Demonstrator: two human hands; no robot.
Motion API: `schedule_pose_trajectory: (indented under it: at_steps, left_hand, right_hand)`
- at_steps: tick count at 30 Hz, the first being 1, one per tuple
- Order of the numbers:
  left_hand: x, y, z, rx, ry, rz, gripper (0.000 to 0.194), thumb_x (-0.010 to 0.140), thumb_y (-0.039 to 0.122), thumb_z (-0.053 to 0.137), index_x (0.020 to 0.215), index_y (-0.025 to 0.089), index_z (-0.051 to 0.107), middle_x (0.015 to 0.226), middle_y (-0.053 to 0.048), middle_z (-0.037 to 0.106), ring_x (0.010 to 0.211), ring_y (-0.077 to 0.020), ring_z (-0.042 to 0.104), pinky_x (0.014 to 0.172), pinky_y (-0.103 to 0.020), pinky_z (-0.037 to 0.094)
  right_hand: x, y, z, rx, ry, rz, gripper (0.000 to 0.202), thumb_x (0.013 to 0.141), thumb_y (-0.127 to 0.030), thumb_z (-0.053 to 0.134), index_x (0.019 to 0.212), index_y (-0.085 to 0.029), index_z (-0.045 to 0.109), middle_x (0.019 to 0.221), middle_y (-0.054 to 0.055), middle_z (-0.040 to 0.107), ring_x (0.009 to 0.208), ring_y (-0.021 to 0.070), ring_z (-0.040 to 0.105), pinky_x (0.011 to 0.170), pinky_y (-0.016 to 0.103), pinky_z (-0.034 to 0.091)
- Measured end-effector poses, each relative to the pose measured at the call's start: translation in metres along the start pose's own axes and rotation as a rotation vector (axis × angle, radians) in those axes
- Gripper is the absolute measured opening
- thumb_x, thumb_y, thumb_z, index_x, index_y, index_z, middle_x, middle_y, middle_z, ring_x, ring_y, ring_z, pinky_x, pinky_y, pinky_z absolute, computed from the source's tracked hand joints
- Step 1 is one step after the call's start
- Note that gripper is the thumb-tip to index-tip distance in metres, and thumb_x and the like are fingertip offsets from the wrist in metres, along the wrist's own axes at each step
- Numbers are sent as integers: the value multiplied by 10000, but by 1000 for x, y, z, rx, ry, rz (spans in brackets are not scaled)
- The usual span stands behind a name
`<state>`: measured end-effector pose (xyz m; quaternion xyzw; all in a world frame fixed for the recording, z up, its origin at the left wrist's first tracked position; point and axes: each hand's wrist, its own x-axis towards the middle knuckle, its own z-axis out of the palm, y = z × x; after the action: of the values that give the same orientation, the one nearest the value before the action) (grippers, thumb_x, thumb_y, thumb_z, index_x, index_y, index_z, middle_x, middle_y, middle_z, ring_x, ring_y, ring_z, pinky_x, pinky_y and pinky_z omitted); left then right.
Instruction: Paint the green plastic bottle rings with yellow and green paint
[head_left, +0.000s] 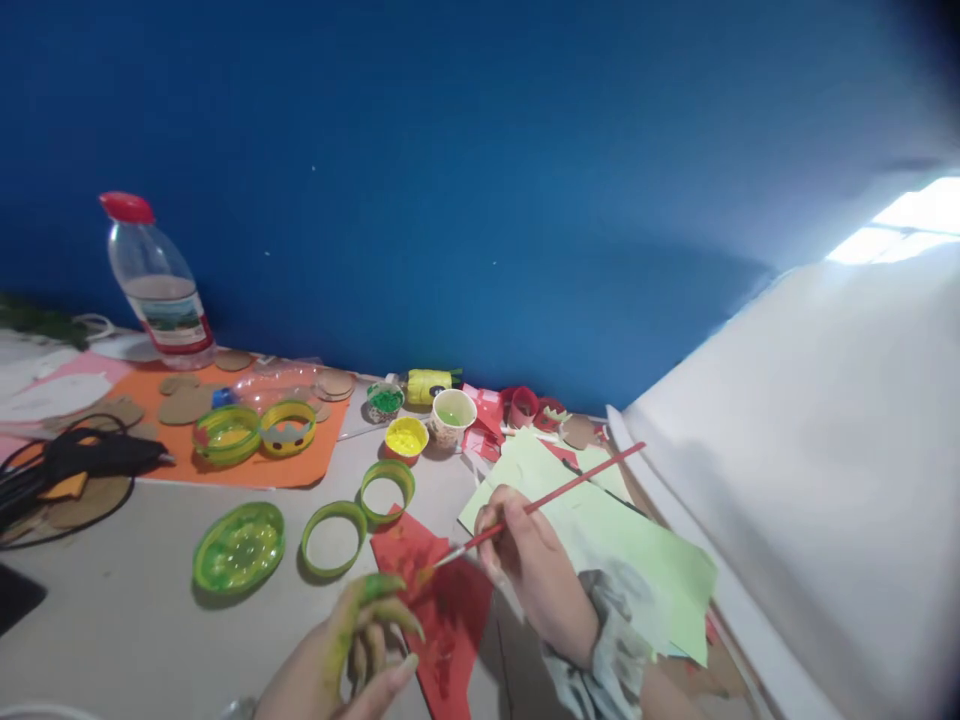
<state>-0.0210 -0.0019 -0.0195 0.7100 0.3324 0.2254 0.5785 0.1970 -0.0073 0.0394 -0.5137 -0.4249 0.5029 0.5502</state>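
In my right hand (521, 555) is a thin red paintbrush (577, 488), its handle slanting up to the right. The wet-looking bristles point down left, over a piece of red paper (457, 610) with darker smears on it. My left hand (367, 640) is at the paper's left edge, close to the brush tip. Green and yellow paint stains its fingers, which are bent and apart with nothing visible between them. Just beyond it lie two green rings (334, 540) and an oval dish (240, 548) smeared with green and yellow.
Behind the hands stand a cup of yellow paint (406, 438), a green paint cup (385, 400) and a paper cup of greenish liquid (453, 416). Pale green sheets (637, 540) lie at right. A glue gun (101, 452), orange paper (292, 466) and a bottle (161, 290) are at left.
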Motion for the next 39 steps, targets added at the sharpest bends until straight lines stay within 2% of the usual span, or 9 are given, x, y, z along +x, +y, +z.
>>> schedule_pose_trajectory:
  at_steps: [3,6,9,13,21,30,32,35,39]
  left_hand:
    - [1,4,0,-96,97,-110,360,848,418,559,1121,200,471,854,-32,611,709,-125,571,645,-210,503]
    - [4,14,-2,72,50,-226,279,865,439,524,772,177,552,672,9,554,615,-116,505,583,-210,441]
    - [5,24,-6,155,62,-215,333,905,421,455,688,181,533,612,26,531,586,-111,493,568,-203,414]
    - [1,25,-9,231,23,-108,347,944,362,384,683,178,520,627,23,544,586,-101,505,575,-197,400]
    - [-3,24,-13,133,-65,-76,336,946,430,380,798,178,545,706,2,565,647,-119,524,613,-207,438]
    - [0,29,-14,34,3,-112,397,956,403,367,665,177,515,603,16,537,577,-114,537,609,-212,446]
    - [-1,28,-15,58,-11,-39,414,955,405,368,635,177,499,591,13,533,578,-114,536,618,-212,442]
    - [-4,28,-14,139,-31,125,433,946,413,361,600,181,479,561,8,532,552,-113,518,576,-202,425]
    - [-5,24,-6,159,100,160,472,922,534,331,650,204,531,602,-8,571,577,-132,522,594,-203,465]
  right_hand:
    - [-11,21,14,44,6,73,427,950,-534,366,749,-171,467,493,-45,452,398,53,358,412,189,267]
    - [-17,33,22,68,7,128,432,955,-524,367,731,-170,468,490,-46,448,407,52,357,423,194,271]
    - [-16,34,21,67,15,150,437,952,-531,373,720,-173,466,489,-48,450,408,50,346,423,197,257]
    - [-13,27,15,35,37,145,418,935,-528,423,724,-171,473,496,-48,470,411,44,344,430,193,250]
    - [-20,14,19,8,38,219,421,917,-547,440,718,-176,444,477,-49,466,401,53,360,421,193,260]
    - [-9,5,17,-67,94,146,447,913,-613,354,786,-191,430,598,-54,414,447,55,315,449,211,238]
    - [-1,-2,13,-116,44,154,442,913,-605,362,774,-190,423,564,-61,392,442,60,301,456,217,235]
    - [16,-24,7,-210,-185,221,432,905,-579,416,763,-176,474,534,-51,404,456,74,344,465,221,253]
    - [35,-80,7,-337,-502,248,377,845,-520,575,731,-170,495,580,-25,481,507,86,428,508,226,323]
